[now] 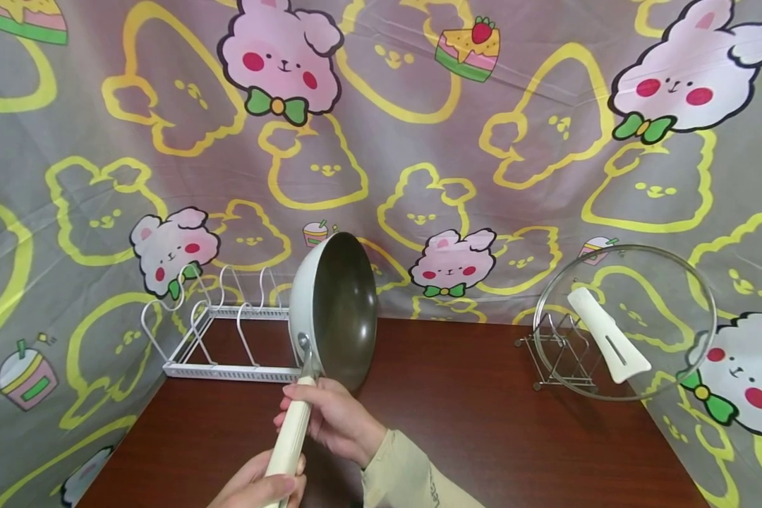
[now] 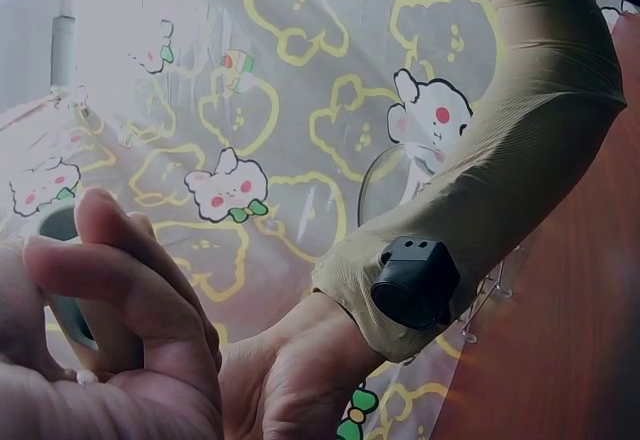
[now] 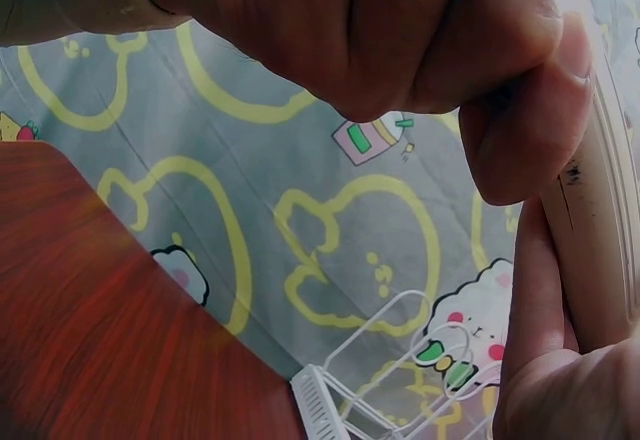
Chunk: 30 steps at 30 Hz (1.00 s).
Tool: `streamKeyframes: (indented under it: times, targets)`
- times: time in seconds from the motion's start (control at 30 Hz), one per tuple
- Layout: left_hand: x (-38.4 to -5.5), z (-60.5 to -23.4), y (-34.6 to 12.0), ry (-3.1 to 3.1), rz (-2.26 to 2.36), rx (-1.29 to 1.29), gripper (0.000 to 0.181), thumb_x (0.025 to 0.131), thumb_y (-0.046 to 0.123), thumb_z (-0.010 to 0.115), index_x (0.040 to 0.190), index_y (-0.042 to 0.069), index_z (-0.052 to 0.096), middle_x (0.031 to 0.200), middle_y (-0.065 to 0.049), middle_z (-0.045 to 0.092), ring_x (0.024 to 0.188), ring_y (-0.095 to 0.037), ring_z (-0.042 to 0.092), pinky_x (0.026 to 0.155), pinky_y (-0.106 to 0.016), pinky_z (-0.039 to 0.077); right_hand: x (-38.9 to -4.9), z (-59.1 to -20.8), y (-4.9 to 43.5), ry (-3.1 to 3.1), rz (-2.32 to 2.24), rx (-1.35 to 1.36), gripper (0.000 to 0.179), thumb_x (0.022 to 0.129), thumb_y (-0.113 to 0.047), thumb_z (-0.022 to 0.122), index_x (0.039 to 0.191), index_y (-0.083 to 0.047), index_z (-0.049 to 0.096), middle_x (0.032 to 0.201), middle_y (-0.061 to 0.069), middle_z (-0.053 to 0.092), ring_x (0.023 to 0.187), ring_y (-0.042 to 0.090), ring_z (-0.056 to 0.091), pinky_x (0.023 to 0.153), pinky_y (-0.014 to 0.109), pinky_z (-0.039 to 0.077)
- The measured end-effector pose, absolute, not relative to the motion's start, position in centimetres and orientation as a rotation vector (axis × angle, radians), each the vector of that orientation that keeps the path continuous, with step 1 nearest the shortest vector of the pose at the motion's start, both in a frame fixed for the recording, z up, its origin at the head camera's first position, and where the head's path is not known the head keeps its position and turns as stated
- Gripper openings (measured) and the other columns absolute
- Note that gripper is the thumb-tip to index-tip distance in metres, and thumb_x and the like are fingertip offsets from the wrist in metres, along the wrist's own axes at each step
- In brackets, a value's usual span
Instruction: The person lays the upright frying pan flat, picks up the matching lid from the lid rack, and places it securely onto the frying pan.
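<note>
A deep pan (image 1: pixel 346 310), white outside and dark inside, is held up on its side, its dark inside turned to the right. My right hand (image 1: pixel 339 423) grips the cream handle (image 1: pixel 295 423) close to the pan. Lower down, my left hand (image 1: pixel 257 483) holds the same handle, thumb along the top. The handle's hollow end (image 2: pixel 65 220) shows between the left fingers in the left wrist view. From the right wrist, both hands appear around the handle (image 3: pixel 605 250). Behind the pan, a white wire rack (image 1: pixel 235 372) is partly hidden; whether they touch I cannot tell.
A glass lid (image 1: pixel 673 310) with a white grip (image 1: pixel 609 339) leans upright in a small metal wire stand (image 1: pixel 561 381) at the right. Both racks stand on a dark red-brown table (image 1: pixel 470 416). Patterned cloth (image 1: pixel 413 141) closes off the back and sides.
</note>
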<state>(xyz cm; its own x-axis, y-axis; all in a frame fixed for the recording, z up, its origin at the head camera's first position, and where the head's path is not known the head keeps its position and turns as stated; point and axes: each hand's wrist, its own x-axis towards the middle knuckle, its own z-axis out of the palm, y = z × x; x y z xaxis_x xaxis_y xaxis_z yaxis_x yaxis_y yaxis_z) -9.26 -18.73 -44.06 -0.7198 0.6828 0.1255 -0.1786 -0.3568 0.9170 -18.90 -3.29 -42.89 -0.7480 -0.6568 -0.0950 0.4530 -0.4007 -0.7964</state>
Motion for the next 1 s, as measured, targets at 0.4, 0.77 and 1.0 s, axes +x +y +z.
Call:
streamKeyframes:
  times: [0.4,0.77,1.0]
  targets:
    - [-9.30,-44.33,-18.63,1.352,2.104,0.689,0.031,0.099,0.001,0.034,0.113,0.018,0.056,0.089,0.008,0.061,0.078,-0.003,0.056,0.055,-0.020,0.031,-18.99,-43.23,-3.14,1.118,-2.153,-0.305,0.006,0.099,-0.009,0.061,0.095,-0.011,0.056,0.080,-0.001,0.066,0.070,0.010,0.073,0.072,0.023,0.062]
    - [-9.20,-44.03,-18.39,1.355,2.101,0.624,0.028,0.099,0.002,0.036,0.111,0.017,0.057,0.086,0.009,0.062,0.075,-0.002,0.058,0.062,-0.014,0.042,-19.11,-43.69,-3.13,1.142,-2.163,-0.289,0.006,0.098,-0.010,0.062,0.095,-0.010,0.057,0.080,-0.001,0.066,0.070,0.011,0.072,0.072,0.023,0.062]
    - [-9.35,-44.06,-18.24,1.327,2.096,0.635,0.027,0.100,0.003,0.038,0.112,0.016,0.058,0.086,0.009,0.063,0.075,-0.003,0.060,0.063,-0.014,0.044,-19.18,-43.70,-3.02,1.162,-2.163,-0.280,0.006,0.097,-0.010,0.062,0.093,-0.010,0.058,0.080,0.000,0.067,0.070,0.011,0.073,0.072,0.023,0.062]
